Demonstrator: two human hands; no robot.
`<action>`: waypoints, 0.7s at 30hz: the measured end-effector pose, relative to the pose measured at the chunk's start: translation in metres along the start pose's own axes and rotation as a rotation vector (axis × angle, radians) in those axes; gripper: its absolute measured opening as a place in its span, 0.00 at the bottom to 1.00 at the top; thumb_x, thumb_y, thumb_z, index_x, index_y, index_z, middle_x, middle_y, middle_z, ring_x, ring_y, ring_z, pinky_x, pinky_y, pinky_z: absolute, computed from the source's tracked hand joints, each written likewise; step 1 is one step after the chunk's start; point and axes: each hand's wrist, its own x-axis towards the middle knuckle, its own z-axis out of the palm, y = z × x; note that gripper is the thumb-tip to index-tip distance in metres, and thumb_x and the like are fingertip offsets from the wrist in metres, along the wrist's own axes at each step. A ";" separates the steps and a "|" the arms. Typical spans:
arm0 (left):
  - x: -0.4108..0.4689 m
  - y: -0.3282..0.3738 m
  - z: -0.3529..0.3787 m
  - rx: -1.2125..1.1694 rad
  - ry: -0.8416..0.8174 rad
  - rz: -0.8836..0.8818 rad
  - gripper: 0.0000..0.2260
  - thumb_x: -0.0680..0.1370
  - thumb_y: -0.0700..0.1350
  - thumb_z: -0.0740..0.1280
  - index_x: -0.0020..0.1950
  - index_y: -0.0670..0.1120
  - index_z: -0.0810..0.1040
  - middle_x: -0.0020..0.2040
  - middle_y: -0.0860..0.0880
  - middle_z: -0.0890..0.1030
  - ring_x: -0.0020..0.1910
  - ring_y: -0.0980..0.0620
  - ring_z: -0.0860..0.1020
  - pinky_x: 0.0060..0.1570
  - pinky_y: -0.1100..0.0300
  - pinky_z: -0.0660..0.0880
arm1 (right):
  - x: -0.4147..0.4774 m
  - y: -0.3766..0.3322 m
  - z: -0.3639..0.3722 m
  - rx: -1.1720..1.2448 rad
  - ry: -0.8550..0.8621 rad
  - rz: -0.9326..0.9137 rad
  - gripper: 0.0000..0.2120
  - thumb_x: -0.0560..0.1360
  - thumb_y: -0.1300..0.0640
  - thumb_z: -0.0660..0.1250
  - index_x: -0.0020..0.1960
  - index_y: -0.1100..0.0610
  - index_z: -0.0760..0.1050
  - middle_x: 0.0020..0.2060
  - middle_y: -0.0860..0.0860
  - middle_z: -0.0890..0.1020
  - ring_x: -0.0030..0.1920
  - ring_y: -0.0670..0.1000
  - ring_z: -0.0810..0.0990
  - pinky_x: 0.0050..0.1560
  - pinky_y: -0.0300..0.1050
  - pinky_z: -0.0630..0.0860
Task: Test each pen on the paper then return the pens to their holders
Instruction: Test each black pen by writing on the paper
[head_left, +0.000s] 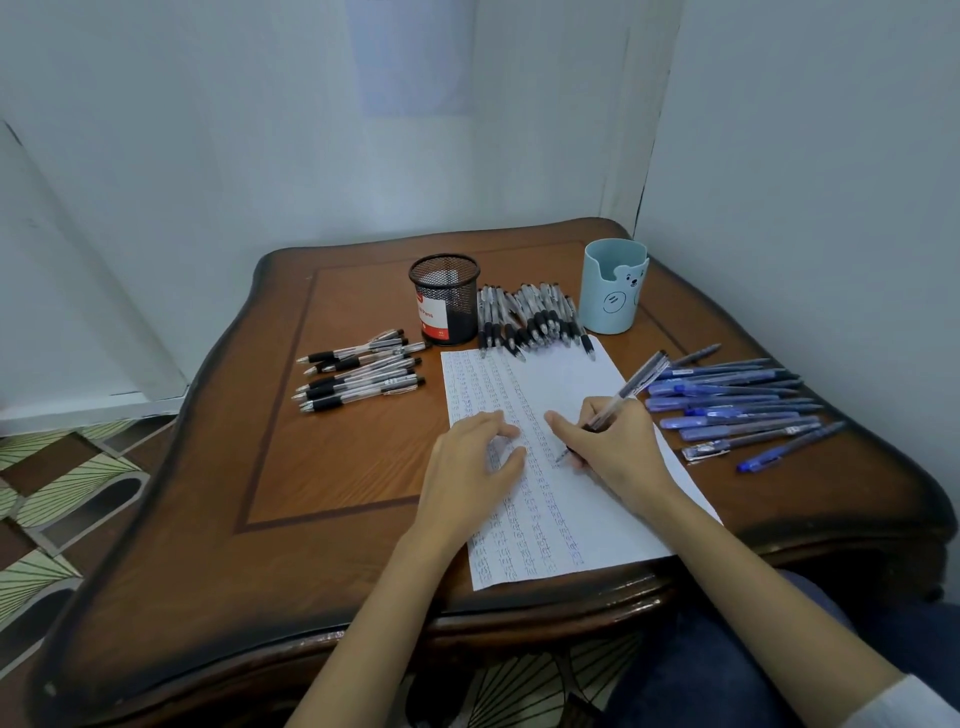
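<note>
Blue ink marks run in close columns down most of the paper (571, 374), which lies on the wooden table (337, 467) in front of the person, and only a strip along its right side looks bare; to my eye the testing is well advanced but not over. The right hand (615, 449) grips a clear-barrelled pen (631, 387) in a writing hold with its tip down on the sheet, while the left hand (467, 467) lies flat with relaxed fingers on the paper, pinning it. No pen stands in either holder: the black mesh holder (445, 299) shows only a red-and-white label, and nothing rises above the rim of the light-blue bear holder (613, 286), so the return step appears untouched. Loose pens lie in three lots: a heap of black-grip pens (530, 317) between the holders, touching the paper's top edge, a smaller row of black-grip pens (358, 376) to the left, and a spread of blue pens (737, 410) to the right. Which lots have been tested I cannot tell.
</note>
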 end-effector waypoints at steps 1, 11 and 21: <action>0.000 0.000 0.000 0.000 0.001 0.001 0.11 0.78 0.48 0.67 0.59 0.48 0.80 0.67 0.52 0.75 0.68 0.57 0.68 0.63 0.65 0.57 | 0.000 0.001 0.000 -0.033 0.010 -0.018 0.17 0.73 0.59 0.72 0.30 0.62 0.70 0.22 0.59 0.77 0.19 0.47 0.73 0.25 0.37 0.71; -0.001 0.001 0.000 -0.004 0.009 -0.004 0.11 0.78 0.48 0.68 0.59 0.49 0.80 0.67 0.52 0.75 0.68 0.57 0.68 0.64 0.63 0.57 | -0.001 0.002 -0.001 -0.085 -0.068 -0.062 0.14 0.74 0.64 0.70 0.34 0.70 0.70 0.27 0.66 0.78 0.23 0.49 0.77 0.32 0.43 0.76; -0.001 0.002 0.000 -0.011 0.008 -0.011 0.11 0.78 0.47 0.67 0.60 0.49 0.80 0.67 0.52 0.75 0.68 0.57 0.68 0.66 0.62 0.57 | -0.002 0.000 -0.001 -0.068 -0.110 -0.040 0.12 0.73 0.66 0.70 0.33 0.67 0.72 0.25 0.59 0.77 0.22 0.48 0.77 0.28 0.37 0.74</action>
